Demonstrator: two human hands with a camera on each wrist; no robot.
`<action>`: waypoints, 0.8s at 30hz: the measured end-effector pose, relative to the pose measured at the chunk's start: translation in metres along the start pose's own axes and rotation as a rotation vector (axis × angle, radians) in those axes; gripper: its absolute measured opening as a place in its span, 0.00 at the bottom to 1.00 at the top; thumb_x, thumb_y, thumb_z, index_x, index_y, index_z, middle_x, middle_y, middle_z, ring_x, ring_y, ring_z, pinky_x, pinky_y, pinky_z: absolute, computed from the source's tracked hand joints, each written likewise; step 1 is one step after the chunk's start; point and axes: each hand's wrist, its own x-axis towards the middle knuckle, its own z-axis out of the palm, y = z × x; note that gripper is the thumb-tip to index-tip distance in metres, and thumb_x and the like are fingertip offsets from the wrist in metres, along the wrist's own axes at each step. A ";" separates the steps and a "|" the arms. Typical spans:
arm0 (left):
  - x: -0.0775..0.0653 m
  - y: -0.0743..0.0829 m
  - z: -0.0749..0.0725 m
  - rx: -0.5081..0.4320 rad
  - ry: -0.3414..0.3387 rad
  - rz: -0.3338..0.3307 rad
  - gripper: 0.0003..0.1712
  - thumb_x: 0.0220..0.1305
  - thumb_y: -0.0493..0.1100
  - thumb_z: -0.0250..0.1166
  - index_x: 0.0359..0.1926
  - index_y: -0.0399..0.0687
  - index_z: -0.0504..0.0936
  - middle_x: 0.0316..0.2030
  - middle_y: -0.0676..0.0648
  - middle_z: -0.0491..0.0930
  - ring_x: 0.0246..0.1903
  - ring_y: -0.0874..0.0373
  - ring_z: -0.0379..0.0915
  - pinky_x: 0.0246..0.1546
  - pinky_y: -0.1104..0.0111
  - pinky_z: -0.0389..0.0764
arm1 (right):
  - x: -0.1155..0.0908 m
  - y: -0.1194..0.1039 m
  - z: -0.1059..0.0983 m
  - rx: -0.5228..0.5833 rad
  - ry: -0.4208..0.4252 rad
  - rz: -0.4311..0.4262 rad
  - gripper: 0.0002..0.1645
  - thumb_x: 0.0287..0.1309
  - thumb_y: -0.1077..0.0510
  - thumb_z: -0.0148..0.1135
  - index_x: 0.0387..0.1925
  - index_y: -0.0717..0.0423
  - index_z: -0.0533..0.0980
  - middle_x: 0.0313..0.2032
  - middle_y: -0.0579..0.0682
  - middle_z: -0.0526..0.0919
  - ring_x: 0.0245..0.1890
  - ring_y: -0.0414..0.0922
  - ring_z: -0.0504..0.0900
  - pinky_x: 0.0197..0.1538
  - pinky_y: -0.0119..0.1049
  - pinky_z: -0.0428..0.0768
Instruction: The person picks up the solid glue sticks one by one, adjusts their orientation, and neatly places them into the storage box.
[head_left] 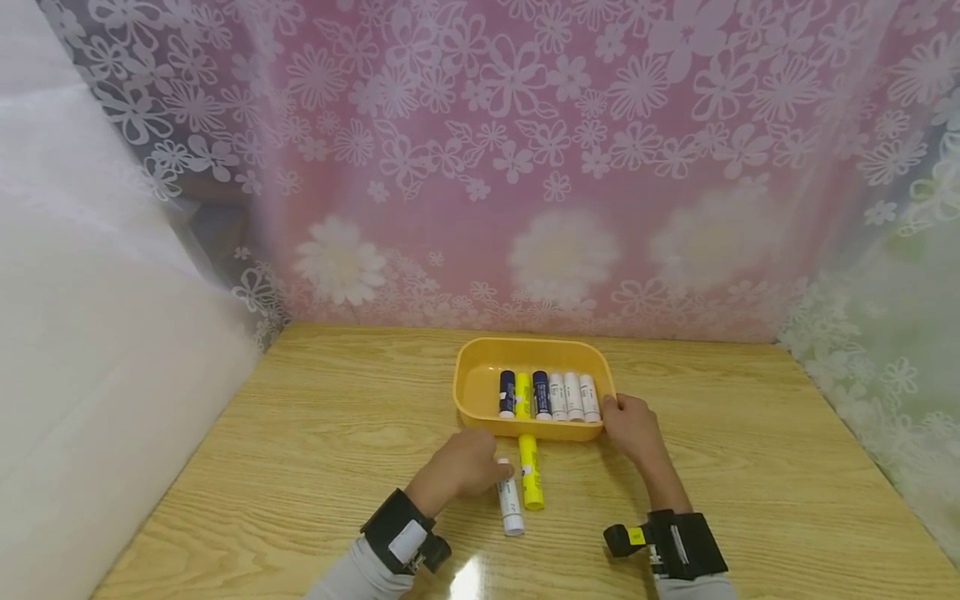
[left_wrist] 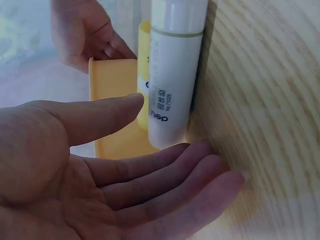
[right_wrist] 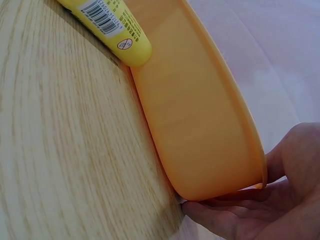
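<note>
A white glue stick lies on the table in front of the yellow tray. My left hand is over its far end; in the left wrist view the thumb and the straight fingers are spread apart beside the stick. A yellow glue stick lies right next to it, its far end by the tray's front wall. At the tray's right front corner my right hand grips the rim, thumb over the edge and fingers along the outside wall, as the right wrist view shows.
Inside the tray a row of glue sticks lies side by side: two navy ones, a yellow one and three white ones. A flowered curtain hangs behind the wooden table, and white sheeting hangs on the left.
</note>
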 end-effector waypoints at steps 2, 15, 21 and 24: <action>0.001 0.000 0.002 0.007 0.000 -0.004 0.19 0.66 0.49 0.68 0.22 0.44 0.76 0.17 0.49 0.68 0.16 0.58 0.63 0.19 0.70 0.61 | 0.000 0.000 0.000 -0.001 -0.002 0.000 0.29 0.77 0.50 0.37 0.54 0.69 0.76 0.30 0.54 0.75 0.31 0.47 0.72 0.31 0.35 0.69; 0.003 0.001 0.006 -0.035 -0.008 -0.024 0.22 0.64 0.53 0.70 0.21 0.45 0.76 0.15 0.51 0.66 0.15 0.58 0.61 0.18 0.69 0.59 | 0.000 0.001 0.000 0.008 0.001 -0.001 0.27 0.77 0.50 0.38 0.48 0.67 0.77 0.26 0.51 0.72 0.27 0.45 0.71 0.29 0.36 0.69; 0.002 0.003 0.005 -0.027 -0.025 -0.022 0.19 0.65 0.49 0.70 0.22 0.44 0.77 0.15 0.50 0.65 0.15 0.58 0.61 0.18 0.70 0.59 | 0.001 0.001 0.000 0.010 0.006 -0.006 0.28 0.77 0.50 0.38 0.49 0.68 0.77 0.26 0.51 0.72 0.27 0.45 0.71 0.29 0.36 0.69; 0.003 0.003 0.004 -0.036 -0.035 -0.027 0.19 0.66 0.49 0.69 0.23 0.44 0.78 0.14 0.50 0.66 0.14 0.58 0.61 0.17 0.70 0.59 | 0.001 0.001 0.000 0.009 0.005 -0.004 0.28 0.77 0.50 0.38 0.48 0.68 0.77 0.26 0.51 0.71 0.27 0.45 0.70 0.29 0.36 0.68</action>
